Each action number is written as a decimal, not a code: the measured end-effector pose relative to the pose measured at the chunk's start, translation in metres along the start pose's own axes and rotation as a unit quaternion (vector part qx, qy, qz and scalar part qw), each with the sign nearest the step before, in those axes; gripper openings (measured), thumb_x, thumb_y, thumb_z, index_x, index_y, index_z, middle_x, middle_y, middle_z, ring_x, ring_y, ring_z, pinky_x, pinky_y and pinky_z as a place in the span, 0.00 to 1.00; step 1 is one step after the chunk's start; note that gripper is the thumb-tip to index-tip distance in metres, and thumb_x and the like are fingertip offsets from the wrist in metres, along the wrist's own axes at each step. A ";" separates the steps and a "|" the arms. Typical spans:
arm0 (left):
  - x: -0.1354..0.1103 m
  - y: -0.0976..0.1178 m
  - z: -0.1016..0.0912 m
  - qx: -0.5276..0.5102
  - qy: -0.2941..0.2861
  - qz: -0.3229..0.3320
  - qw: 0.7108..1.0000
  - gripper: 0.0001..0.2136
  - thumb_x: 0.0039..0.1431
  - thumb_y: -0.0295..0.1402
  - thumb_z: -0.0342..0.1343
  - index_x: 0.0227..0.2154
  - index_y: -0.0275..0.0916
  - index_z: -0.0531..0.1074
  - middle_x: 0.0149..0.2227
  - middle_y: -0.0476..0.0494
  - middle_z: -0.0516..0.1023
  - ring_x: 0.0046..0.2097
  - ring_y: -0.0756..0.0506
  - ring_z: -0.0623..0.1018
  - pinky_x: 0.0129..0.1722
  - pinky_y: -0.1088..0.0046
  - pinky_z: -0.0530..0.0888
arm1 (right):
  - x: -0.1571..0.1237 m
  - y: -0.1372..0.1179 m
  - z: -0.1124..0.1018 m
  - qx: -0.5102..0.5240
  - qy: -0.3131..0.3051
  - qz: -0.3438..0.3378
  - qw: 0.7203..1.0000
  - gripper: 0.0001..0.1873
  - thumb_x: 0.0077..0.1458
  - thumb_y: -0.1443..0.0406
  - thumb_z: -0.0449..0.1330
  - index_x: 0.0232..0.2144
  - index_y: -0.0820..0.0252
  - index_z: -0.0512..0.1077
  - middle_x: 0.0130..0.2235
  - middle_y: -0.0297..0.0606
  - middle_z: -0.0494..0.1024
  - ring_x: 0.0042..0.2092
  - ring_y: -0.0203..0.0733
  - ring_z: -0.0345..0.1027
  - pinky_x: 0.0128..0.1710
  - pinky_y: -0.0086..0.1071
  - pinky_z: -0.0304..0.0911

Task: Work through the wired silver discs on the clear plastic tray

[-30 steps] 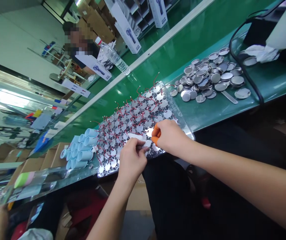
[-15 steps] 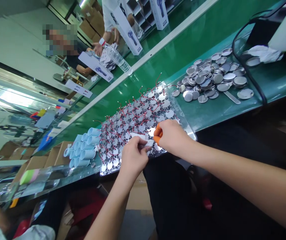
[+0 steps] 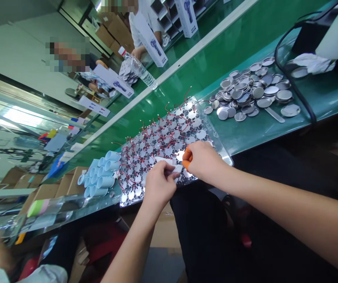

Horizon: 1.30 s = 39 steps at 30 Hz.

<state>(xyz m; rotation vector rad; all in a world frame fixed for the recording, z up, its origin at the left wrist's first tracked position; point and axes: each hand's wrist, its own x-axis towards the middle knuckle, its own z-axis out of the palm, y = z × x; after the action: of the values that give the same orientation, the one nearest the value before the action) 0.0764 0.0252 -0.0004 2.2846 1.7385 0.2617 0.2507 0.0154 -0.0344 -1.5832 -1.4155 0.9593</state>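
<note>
At 6 o'clock our left hand [image 3: 159, 188] pinches a white strip [image 3: 164, 160] over the wired discs [image 3: 159, 137], while our right hand's [image 3: 204, 162] grip we cannot tell

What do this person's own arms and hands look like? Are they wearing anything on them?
The left arm and right arm are bare, with no sleeves showing. The right hand has orange finger covers on its fingertips, while the left hand shows none.
</note>
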 end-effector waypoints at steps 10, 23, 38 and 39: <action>0.000 0.001 0.000 0.011 -0.001 0.005 1.000 0.06 0.50 0.25 0.60 0.28 0.40 0.69 0.29 0.49 0.76 0.30 0.47 0.75 0.33 0.72 0.69 | 0.000 -0.002 0.000 -0.006 -0.009 0.033 0.999 0.03 0.44 0.70 0.65 0.26 0.59 0.76 0.31 0.42 0.78 0.30 0.41 0.69 0.26 0.30 0.57; 0.000 -0.002 0.000 0.014 0.002 0.013 1.000 0.05 0.51 0.25 0.60 0.29 0.39 0.70 0.31 0.47 0.76 0.32 0.47 0.75 0.35 0.70 0.70 | -0.001 -0.002 -0.002 -0.008 -0.006 -0.001 1.000 0.03 0.45 0.71 0.64 0.26 0.60 0.76 0.29 0.41 0.78 0.31 0.41 0.70 0.28 0.31 0.60; -0.056 -0.029 -0.011 0.031 0.118 0.148 0.981 0.09 0.65 0.27 0.51 0.43 0.40 0.75 0.42 0.42 0.77 0.45 0.44 0.77 0.49 0.67 0.72 | 0.002 0.005 0.001 0.040 -0.020 0.011 0.999 0.03 0.45 0.71 0.64 0.26 0.60 0.76 0.28 0.40 0.78 0.30 0.41 0.73 0.29 0.32 0.62; -0.052 -0.029 -0.014 0.031 0.141 0.141 0.979 0.08 0.64 0.27 0.51 0.40 0.39 0.75 0.40 0.42 0.77 0.43 0.44 0.77 0.47 0.68 0.72 | 0.002 0.006 0.001 0.040 -0.019 0.005 0.999 0.03 0.45 0.71 0.64 0.26 0.60 0.76 0.28 0.39 0.78 0.31 0.41 0.72 0.30 0.32 0.62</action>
<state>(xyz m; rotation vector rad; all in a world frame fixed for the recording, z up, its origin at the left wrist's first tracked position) 0.0316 -0.0165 0.0045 2.6471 1.5526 0.6223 0.2524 0.0171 -0.0398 -1.5222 -1.3783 1.0451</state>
